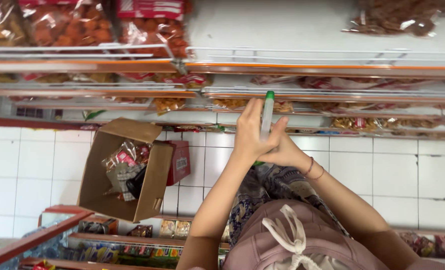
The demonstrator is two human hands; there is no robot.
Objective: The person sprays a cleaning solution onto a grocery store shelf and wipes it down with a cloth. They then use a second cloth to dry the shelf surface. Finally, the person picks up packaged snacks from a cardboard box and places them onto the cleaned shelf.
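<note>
Pen-shaped white tube with green cap [267,112]: held upright between the two hands, the cap pointing toward the shelves, the lower end hidden inside the palms. Left hand [250,132]: fingers stretched almost straight and pressed flat against the tube's left side; the palm closes on the right hand below. Right hand [284,149]: wrapped under the left, one finger crossing over the tube from the right; thin cord bracelets [313,169] circle its wrist. Both hands are therefore closed on the tube, with no gap visible between palm and tube. The tube stands directly before the edge of the middle shelf, its cap just overlapping that edge.

Shelf rails [302,67]: white wire guards with orange edge strips, running across the view in stacked tiers. Clear bags of orange-brown fried snacks [72,25] with red header labels lie on the upper left tier; a further clear bag of brown snacks [392,17] lies at upper right. Flatter packets in red and yellow fill the lower tiers.

Open cardboard box [125,170]: standing on the white tiled floor [22,165] to the left of the hands, well apart from them, holding crumpled snack packets and a dark object. A small red carton [178,161] touches its right wall. Low shelf with green, yellow and blue packets [127,250]: bottom left. The person's mauve drawstring garment [292,240] fills the bottom centre.
</note>
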